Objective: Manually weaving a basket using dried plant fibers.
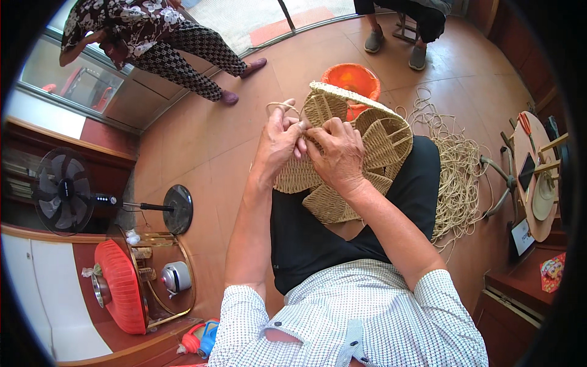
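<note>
Fingers [294, 132] of the left hand [276, 144] are pinching thin tan cord [276, 103]; the right hand's [338, 150], grip unclear, are bunching over a tan, petal-panelled woven piece [329, 204].

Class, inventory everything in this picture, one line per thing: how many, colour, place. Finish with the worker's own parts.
woven cord piece with petal-shaped panels: 1, tan, on lap
loose heap of thin cord: 1, tan, floor right
round plastic bucket: 1, orange, floor ahead
pedestal fan: 1, black, left
ribbed domed object: 1, red, lower left
tubular metal frame: 1, gold, lower left
rounded metallic vessel: 1, silver, lower left
round-topped table: 1, pinkish-brown, right
scissors: 1, red-handled, on table
bystander in floral top: 1, dark patterned clothes, upper left
second bystander: 1, dark trousers, upper right
tiled floor: 1, reddish-brown, all around
left hand: 1, bare, at weave's edge
right hand: 1, bare, over weave
Tiny items near the rim: unclear.
</note>
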A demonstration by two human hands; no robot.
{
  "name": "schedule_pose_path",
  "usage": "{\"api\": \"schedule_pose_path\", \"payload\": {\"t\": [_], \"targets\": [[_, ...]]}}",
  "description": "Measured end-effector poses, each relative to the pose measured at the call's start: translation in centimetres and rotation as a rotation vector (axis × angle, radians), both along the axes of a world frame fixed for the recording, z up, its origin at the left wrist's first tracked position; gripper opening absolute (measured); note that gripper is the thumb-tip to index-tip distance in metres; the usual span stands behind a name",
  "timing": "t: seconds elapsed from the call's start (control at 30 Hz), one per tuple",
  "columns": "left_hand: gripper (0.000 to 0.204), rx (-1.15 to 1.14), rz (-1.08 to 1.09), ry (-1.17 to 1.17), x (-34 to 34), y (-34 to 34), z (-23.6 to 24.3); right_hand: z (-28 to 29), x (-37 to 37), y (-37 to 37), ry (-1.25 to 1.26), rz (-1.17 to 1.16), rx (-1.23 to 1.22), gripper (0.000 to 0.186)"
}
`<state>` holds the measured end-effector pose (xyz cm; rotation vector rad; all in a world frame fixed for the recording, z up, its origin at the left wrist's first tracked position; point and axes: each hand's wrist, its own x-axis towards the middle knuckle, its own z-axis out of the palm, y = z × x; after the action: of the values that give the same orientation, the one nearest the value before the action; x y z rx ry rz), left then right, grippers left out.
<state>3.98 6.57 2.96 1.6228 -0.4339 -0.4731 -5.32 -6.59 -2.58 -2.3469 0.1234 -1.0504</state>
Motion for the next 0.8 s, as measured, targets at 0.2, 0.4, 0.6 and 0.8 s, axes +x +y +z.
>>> {"api": "schedule_pose_path", "payload": {"t": [0.2, 0.4, 0.6, 0.8], "targets": [[0.062, -0.055, 0.184, -0.116, -2.1, 0.7, -1.4, 0.0, -0.1, 0.0, 0.01, 0.021, -0.014, 0.017], [0.051, -0.358, 0.221, 0.194, -6.8, 4.2, -0.9, 0.6, -0.3, 0.4, -0.078, 0.029, -0.018, 0.016], [0.049, -0.298, 0.396, 0.225, -8.6, 12.6, 0.8, 0.2, 0.4, -0.8, -0.033, 0.148, -0.198, 0.011], [0.034, -0.366, 0.902, 0.302, -5.0, 34.2, -1.3, 0.4, 0.3, -1.2, -0.101, 0.224, -0.088, 0.014]]}}
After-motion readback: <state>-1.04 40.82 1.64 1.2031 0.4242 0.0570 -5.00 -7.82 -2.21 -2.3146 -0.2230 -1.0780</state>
